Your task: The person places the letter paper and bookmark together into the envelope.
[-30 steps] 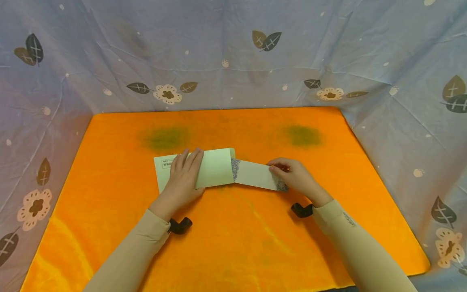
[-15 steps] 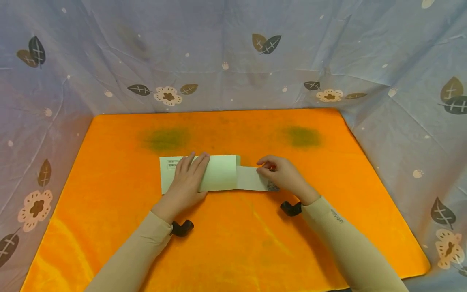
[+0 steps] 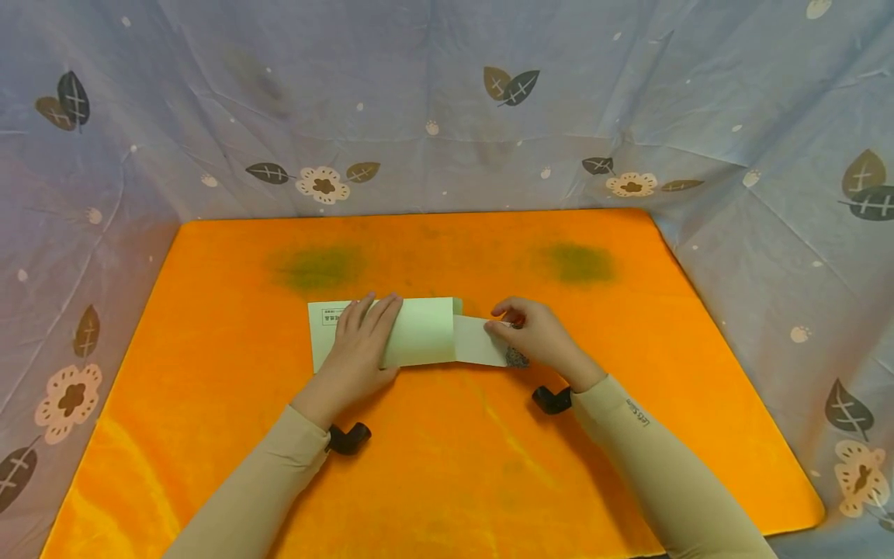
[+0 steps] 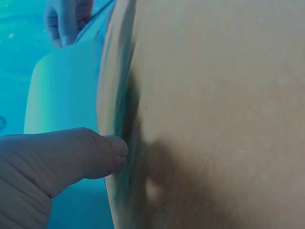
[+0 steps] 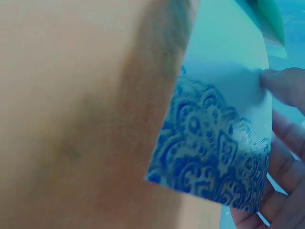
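A pale green envelope (image 3: pixel 423 330), printed with a small boxed label at its left end, lies on the orange cloth. My left hand (image 3: pixel 358 338) rests across it with the fingers stretched out; in the left wrist view the thumb (image 4: pixel 90 152) lies at its near edge. A white card (image 3: pixel 480 340) sticks out of the envelope's right end, its other part hidden inside. My right hand (image 3: pixel 541 335) pinches the card's far edge near the outer end. In the right wrist view, a blue lace pattern (image 5: pixel 209 143) covers that end, with thumb on top and fingers behind.
The orange cloth (image 3: pixel 447 466) covers the table, with two dark greenish patches towards the back. Grey-lilac curtains (image 3: pixel 433 93) with leaf and flower prints stand behind and at both sides. A black wrist mount (image 3: pixel 349 439) sits at the left cuff, another (image 3: pixel 552 400) at the right.
My right hand has moved left with the card, and more of it is inside the envelope. The inner lace end has gone out of sight. The envelope has straightened and shifted slightly right.
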The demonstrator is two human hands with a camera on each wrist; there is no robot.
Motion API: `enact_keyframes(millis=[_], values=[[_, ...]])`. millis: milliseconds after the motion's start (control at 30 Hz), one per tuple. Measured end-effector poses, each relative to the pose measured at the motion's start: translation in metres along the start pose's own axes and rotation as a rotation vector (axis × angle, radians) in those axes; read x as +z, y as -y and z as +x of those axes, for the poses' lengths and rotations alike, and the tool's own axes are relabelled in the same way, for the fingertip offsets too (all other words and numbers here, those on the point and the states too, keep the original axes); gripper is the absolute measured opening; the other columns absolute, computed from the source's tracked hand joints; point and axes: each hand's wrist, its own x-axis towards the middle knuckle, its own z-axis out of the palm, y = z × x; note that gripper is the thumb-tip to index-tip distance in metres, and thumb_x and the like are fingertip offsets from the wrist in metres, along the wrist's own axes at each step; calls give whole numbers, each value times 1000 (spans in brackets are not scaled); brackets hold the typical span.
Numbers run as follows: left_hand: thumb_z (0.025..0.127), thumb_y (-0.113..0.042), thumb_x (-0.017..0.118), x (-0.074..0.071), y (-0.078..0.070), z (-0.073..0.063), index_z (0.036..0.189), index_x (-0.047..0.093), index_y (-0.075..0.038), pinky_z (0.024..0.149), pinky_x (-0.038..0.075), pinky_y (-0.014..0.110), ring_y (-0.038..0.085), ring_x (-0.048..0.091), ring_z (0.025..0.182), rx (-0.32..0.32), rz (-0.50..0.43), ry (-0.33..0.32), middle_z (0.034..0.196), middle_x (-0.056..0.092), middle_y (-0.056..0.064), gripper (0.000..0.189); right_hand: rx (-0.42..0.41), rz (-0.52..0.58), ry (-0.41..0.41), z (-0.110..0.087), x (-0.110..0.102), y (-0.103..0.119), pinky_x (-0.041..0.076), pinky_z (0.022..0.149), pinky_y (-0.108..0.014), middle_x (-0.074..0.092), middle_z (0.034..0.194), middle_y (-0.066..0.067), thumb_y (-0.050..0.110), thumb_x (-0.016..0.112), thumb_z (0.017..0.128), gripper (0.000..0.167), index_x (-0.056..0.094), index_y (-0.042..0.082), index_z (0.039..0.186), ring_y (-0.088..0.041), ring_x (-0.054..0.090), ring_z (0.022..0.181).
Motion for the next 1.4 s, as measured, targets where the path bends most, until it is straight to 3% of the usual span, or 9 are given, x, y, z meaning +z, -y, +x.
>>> enact_keyframes(millis=[133, 333, 500, 700, 1067, 1400], values=[[73, -28, 85, 0, 1, -1, 154, 17, -5, 115, 5, 54, 41, 12, 142, -7, 1, -4, 155, 23, 16, 108, 8, 1, 2, -2, -3, -9, 50, 67, -37, 62, 99, -1, 50, 67, 88, 44, 66, 15, 115, -21, 56, 83], [73, -28, 86, 0, 6, -2, 154, 18, -5, 115, 4, 53, 41, 11, 143, -42, 4, -6, 155, 23, 15, 108, 48, 42, 60, -10, -13, -26, 50, 72, -39, 62, 101, -1, 45, 62, 93, 32, 63, 21, 114, -21, 57, 87], [73, -27, 85, -1, 8, -2, 153, 18, -5, 115, 3, 53, 42, 12, 142, -45, 1, -13, 155, 23, 15, 107, 43, 62, 58, -12, -17, -34, 50, 77, -39, 64, 100, 0, 37, 58, 97, 24, 63, 20, 112, -20, 59, 91], [75, -26, 84, -1, 8, -2, 154, 17, -6, 115, 3, 53, 41, 10, 143, -47, -9, -8, 156, 21, 15, 106, 45, 109, 49, -13, -18, -32, 50, 75, -41, 64, 96, -2, 33, 58, 98, 21, 62, 18, 112, -23, 61, 87], [73, -27, 85, 1, 8, -2, 154, 16, -6, 115, 2, 53, 40, 9, 143, -48, 3, -10, 156, 21, 15, 108, 32, 124, -20, -11, -15, -20, 50, 71, -41, 62, 95, -3, 38, 62, 94, 34, 58, 15, 120, -23, 58, 84], [73, -28, 85, 0, 7, -1, 154, 16, -5, 114, 4, 54, 41, 10, 143, -51, 3, -15, 156, 21, 16, 109, 21, 172, -103, -6, -8, -11, 49, 73, -37, 63, 94, -7, 34, 66, 92, 42, 57, 3, 120, -23, 57, 84]])
